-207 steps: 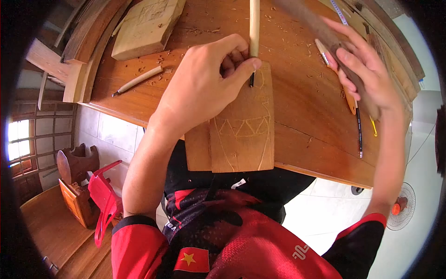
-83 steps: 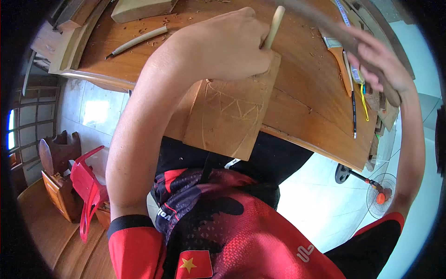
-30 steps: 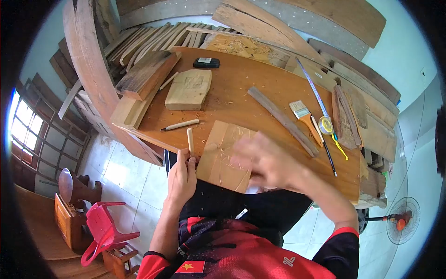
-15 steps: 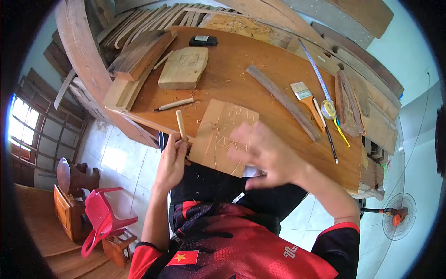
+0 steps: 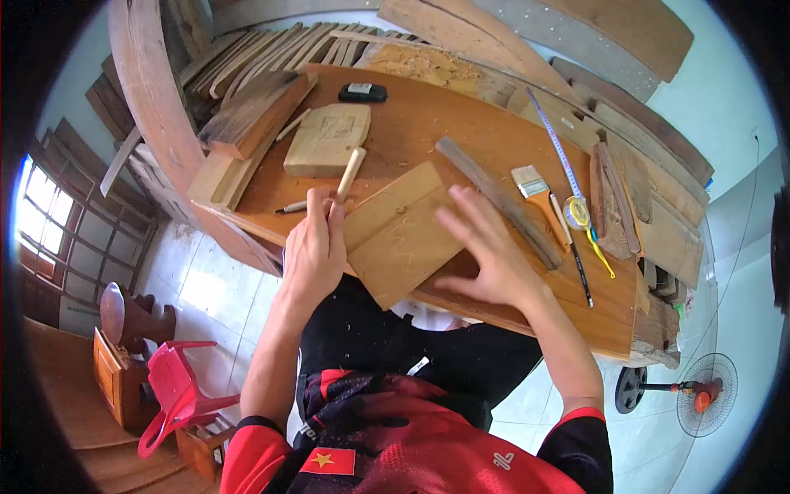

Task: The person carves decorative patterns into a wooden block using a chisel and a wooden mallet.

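Note:
A flat wooden board [image 5: 402,230], with a faint zigzag carved in it, is tilted at the near edge of the table. My left hand [image 5: 317,243] grips its left side, and a carving tool [image 5: 351,173] with a pale wooden handle sticks up from the same fingers; its blade is hidden. My right hand [image 5: 494,255] is open, fingers spread, close by the board's right edge. Beyond the left hand, another carving tool [image 5: 291,207] lies partly hidden. A thick wooden block [image 5: 327,148] with a square pattern on top sits farther back.
On the right of the table [image 5: 411,107] lie a long wood strip [image 5: 502,206], a paintbrush [image 5: 539,198], a tape measure [image 5: 577,212] and a pencil [image 5: 582,267]. A black case [image 5: 363,92] sits at the back. Planks [image 5: 255,115] are stacked at the left.
The board has turned clockwise and tilted, and its carved lines look fainter. My left hand has moved up and right with the tool. My right hand has shifted right, off the board's face.

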A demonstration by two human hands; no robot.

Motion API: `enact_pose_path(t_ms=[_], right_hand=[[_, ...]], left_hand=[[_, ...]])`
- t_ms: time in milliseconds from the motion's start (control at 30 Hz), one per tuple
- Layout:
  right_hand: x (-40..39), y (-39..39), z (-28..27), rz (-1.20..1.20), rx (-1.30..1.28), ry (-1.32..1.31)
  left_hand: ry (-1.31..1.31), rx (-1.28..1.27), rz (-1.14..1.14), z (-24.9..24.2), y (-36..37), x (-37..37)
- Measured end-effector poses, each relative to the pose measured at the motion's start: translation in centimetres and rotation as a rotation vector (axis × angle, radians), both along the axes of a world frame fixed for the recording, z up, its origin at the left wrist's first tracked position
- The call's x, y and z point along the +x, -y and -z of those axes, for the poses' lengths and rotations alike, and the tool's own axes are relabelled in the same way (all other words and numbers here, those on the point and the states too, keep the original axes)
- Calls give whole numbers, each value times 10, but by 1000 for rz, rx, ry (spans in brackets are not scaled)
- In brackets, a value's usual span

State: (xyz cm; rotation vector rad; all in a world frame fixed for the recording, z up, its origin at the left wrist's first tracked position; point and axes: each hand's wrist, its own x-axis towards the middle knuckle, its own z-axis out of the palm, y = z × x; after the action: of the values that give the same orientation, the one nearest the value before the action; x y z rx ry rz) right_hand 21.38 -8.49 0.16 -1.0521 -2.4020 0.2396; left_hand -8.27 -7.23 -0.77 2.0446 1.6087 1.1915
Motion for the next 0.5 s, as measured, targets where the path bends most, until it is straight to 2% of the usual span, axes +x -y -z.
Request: enact_pose_path(t_ms=[67, 100, 200, 233, 333, 400, 467, 500], right_hand=[[13, -21, -1, 147, -30, -230], [18, -25, -10, 223, -163, -262], [35, -42, -12, 57, -405, -333], [36, -38, -23, 68, -397, -209], [45, -45, 8, 145, -620, -740], [50, -46, 6, 96, -396, -881], [56, -48, -4, 61, -137, -925], [54, -42, -20, 89, -39, -907]], left_hand=[[-12, 96, 98, -20, -18, 9], [-51, 135, 146, -26, -27, 13], [-107, 274, 306, -37, -47, 23], [-118, 345, 361, -35, -53, 25], [-111, 490, 435, -31, -68, 32], [-68, 622, 475, -35, -76, 40], [61, 910, 551, -30, -100, 50], [132, 940, 496, -30, -109, 60]])
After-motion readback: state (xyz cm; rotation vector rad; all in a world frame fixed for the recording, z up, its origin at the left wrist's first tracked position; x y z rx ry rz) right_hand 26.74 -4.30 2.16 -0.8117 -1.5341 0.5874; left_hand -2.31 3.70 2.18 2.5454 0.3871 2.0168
